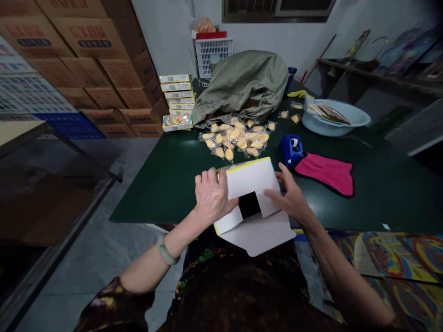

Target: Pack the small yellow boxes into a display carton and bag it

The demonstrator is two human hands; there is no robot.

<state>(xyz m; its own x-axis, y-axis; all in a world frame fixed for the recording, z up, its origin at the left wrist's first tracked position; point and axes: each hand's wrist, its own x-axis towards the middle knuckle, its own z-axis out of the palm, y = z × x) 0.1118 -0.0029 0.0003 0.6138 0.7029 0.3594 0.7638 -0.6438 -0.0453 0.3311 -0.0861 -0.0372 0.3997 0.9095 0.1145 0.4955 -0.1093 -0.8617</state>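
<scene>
- Far left of the left hand, well away from the fingers: stacked brown cartons (93,74) with red and blue printed panels, the print too blurred to read.
- Ahead of the left fingers: a stack of yellow-edged retail boxes (176,94) at the table's back corner, with a multicoloured box (177,122) lying at its foot; no wording is legible.
- Left hand (211,196): the fingers are curled closed over the near-left edge of the white cardboard box (249,177), gripping it. A pale green bangle (168,249) circles the wrist behind them.
- Between the hands: the box is a matte white, partly folded piece with a thin yellow edge, its flaps standing apart around a black square gap (249,205). It sits at the near edge of the dark green table (155,193) and overhangs it, with one flap reaching past the edge toward the person's lap. No writing shows on it.
- Beyond the fingertips of both hands: a loose heap of yellow sweets in clear sealed packets (235,138), below an olive-green sack (238,83).
- Right hand (290,193): the fingers are spread open, their tips against the box's right edge, not closed around it.
- Just past the right fingertips: a blue tape dispenser (291,150) touching a pink cloth (323,173), with a pale blue plastic basin (332,122) farther ahead.
</scene>
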